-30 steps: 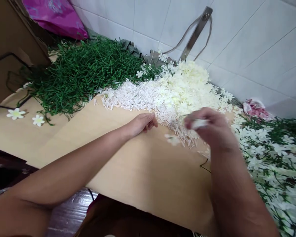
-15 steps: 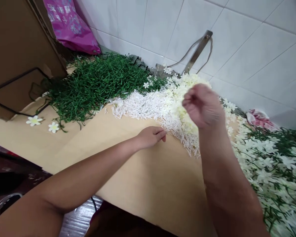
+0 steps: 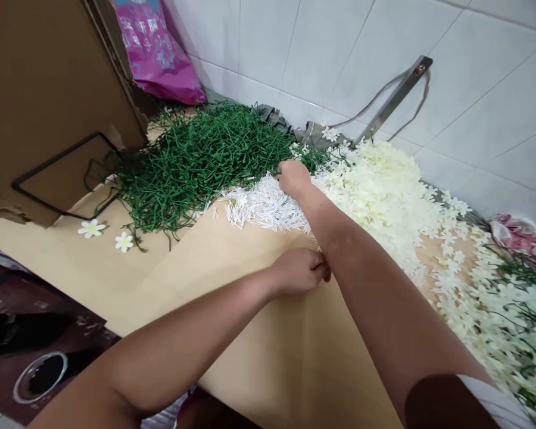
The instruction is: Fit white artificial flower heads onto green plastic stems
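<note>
My right hand (image 3: 293,177) reaches far forward, knuckles up, to where the heap of green plastic stems (image 3: 196,158) meets the pile of white stamen pieces (image 3: 263,205). Its fingers curl down out of sight. My left hand (image 3: 300,271) rests on the tan cardboard sheet (image 3: 268,333), fingers curled together beside my right forearm; what is in them is hidden. A big mound of cream petals (image 3: 379,190) lies to the right.
Finished white flowers on green stems (image 3: 504,310) cover the right side. Two loose flowers (image 3: 92,227) lie at the left. A brown cardboard box (image 3: 49,95), a magenta bag (image 3: 154,50), a metal bracket (image 3: 393,98) and the tiled wall stand behind.
My right hand went from raised above the petals forward and left, down to the edge of the green stems. My left hand stayed curled on the cardboard. The view shifted left.
</note>
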`<state>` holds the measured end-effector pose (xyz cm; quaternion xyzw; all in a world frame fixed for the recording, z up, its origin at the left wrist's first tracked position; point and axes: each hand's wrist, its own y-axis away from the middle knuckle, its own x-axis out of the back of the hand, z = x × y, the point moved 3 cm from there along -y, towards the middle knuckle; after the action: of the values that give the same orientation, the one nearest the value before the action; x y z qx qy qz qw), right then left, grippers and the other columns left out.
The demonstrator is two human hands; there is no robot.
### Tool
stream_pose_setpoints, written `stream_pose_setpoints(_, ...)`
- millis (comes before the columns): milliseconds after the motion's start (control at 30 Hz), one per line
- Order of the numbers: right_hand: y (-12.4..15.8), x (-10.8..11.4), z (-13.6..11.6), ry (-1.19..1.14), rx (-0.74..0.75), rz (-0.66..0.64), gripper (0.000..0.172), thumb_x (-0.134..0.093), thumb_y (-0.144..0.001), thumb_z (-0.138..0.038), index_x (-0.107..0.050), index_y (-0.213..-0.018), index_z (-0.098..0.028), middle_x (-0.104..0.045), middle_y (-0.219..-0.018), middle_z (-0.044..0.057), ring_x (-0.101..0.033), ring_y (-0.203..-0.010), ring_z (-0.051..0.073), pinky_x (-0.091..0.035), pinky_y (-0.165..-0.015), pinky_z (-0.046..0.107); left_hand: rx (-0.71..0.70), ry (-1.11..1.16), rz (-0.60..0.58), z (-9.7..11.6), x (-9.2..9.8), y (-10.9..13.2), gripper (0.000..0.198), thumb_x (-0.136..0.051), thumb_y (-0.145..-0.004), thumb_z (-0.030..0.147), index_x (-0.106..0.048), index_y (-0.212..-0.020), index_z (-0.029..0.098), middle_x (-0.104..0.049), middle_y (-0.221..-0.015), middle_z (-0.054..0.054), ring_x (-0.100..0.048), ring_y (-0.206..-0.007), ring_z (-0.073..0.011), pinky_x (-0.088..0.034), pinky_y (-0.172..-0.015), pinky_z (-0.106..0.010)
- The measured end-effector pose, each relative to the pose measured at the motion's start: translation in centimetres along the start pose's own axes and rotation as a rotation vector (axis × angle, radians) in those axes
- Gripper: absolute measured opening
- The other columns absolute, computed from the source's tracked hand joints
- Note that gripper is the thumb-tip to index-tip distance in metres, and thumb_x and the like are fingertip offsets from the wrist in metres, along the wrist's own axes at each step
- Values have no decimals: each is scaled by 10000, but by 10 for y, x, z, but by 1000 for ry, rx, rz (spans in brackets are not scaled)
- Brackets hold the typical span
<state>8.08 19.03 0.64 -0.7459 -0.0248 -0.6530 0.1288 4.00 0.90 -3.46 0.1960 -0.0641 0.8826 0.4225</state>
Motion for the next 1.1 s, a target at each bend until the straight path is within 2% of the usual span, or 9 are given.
stream_pose_setpoints(167,17,15,15,-131,0,133,125,-551,-802,-141,-676,-800,-146,-679,-856,103,-617,-851,232,-455,-788,361,-20,-2,6,1,2,0,372,-372,-885,428,-621,-758,183,-648,-775,-20,-555,-722,-145,-373,-686,-271)
stream_pose_setpoints(267,31,34,24,-182,-6,228,123,-544,-799,-151,-664,-775,-149,-667,-861,81,-600,-826,204,-451,-788,346,-34,54,45,-1,2,-2,361,-395,-886,426,-624,-766,174,-611,-751,-10,-529,-712,-128,-376,-688,-258)
stream_pose_setpoints(333,42,47,29,-241,12,338,101,-554,-776,-138,-652,-755,-150,-653,-855,73,-592,-813,195,-454,-782,343,-18,124,72,-2,2,-3,349,-411,-886,414,-616,-759,161,-567,-710,-2,-501,-674,-111,-378,-649,-241)
stream_pose_setpoints(433,66,60,36,-331,47,469,80,-572,-740,-122,-645,-731,-153,-636,-813,62,-587,-770,186,-466,-757,345,37,343,125,-3,4,-6,265,-446,-881,337,-613,-804,145,-511,-669,14,-464,-596,-83,-366,-546,-208)
stream_pose_setpoints(533,98,61,41,-368,61,442,131,-550,-746,-125,-677,-769,-145,-636,-809,65,-591,-753,184,-481,-738,349,106,645,263,-4,12,-7,149,-508,-850,226,-613,-908,138,-535,-699,16,-485,-559,-67,-375,-494,-192)
stream_pose_setpoints(600,122,58,44,-390,78,388,203,-518,-750,-103,-705,-820,-141,-643,-838,79,-599,-770,188,-490,-718,338,120,836,353,-3,17,-6,167,-565,-825,213,-610,-969,142,-589,-769,0,-545,-589,-69,-411,-515,-194)
stream_pose_setpoints(733,169,51,49,-430,127,300,266,-495,-744,-73,-717,-864,-160,-646,-851,80,-605,-762,174,-494,-665,303,133,1052,423,-2,25,-3,197,-634,-800,251,-617,-963,140,-649,-842,-27,-619,-648,-86,-459,-565,-199)
stream_pose_setpoints(933,209,43,47,-427,301,275,189,-509,-779,-78,-677,-793,-162,-651,-829,75,-604,-770,156,-482,-660,271,153,1045,485,-3,30,-1,143,-596,-837,243,-655,-834,113,-631,-723,-13,-593,-621,-68,-482,-589,-184)
stream_pose_setpoints(1100,220,35,47,-392,292,166,194,-494,-812,-99,-684,-830,-138,-667,-882,101,-613,-787,167,-477,-692,280,109,861,454,-4,35,-2,190,-603,-835,258,-684,-756,106,-600,-616,-9,-545,-547,-52,-420,-520,-145)
